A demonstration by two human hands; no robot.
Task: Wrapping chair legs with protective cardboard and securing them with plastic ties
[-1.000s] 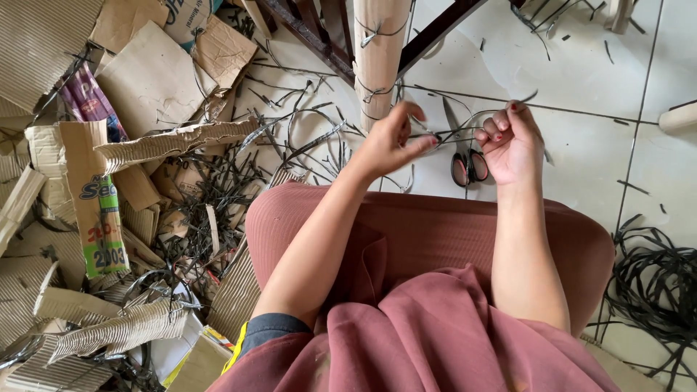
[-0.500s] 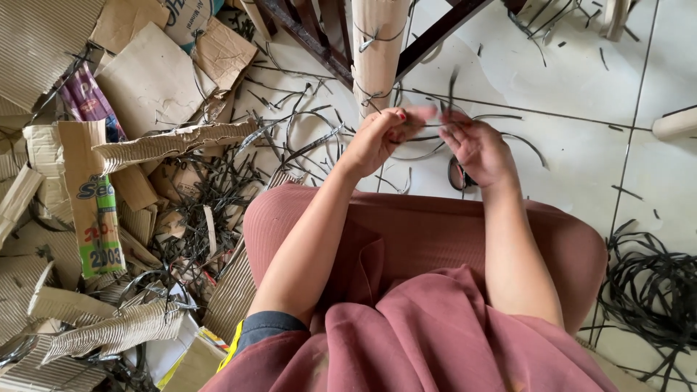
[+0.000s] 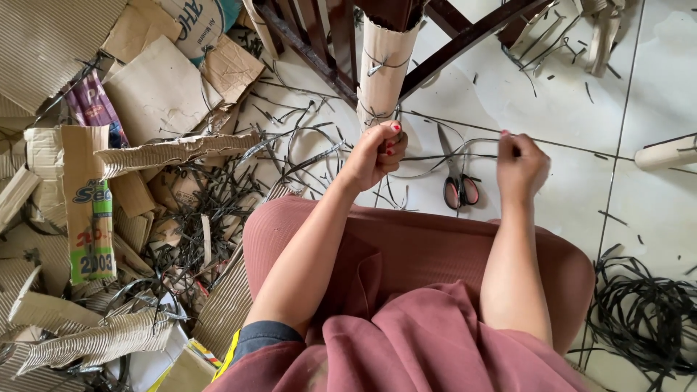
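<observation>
Black plastic strap, thin and flat, stretches taut between clenched left hand and right hand.

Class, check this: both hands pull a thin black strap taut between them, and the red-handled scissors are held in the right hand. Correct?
Not quite. In the head view the scissors lie on the floor tiles between the hands; the right hand and left hand grip only the black strap.

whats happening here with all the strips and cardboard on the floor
A seated person is pulling a thin black strap taut between both hands. The left hand grips one end near a cardboard-wrapped furniture leg; the right hand holds the other end out to the side. Red-handled scissors lie on the tile between the hands. Torn cardboard and strap offcuts are piled to the left.
</observation>
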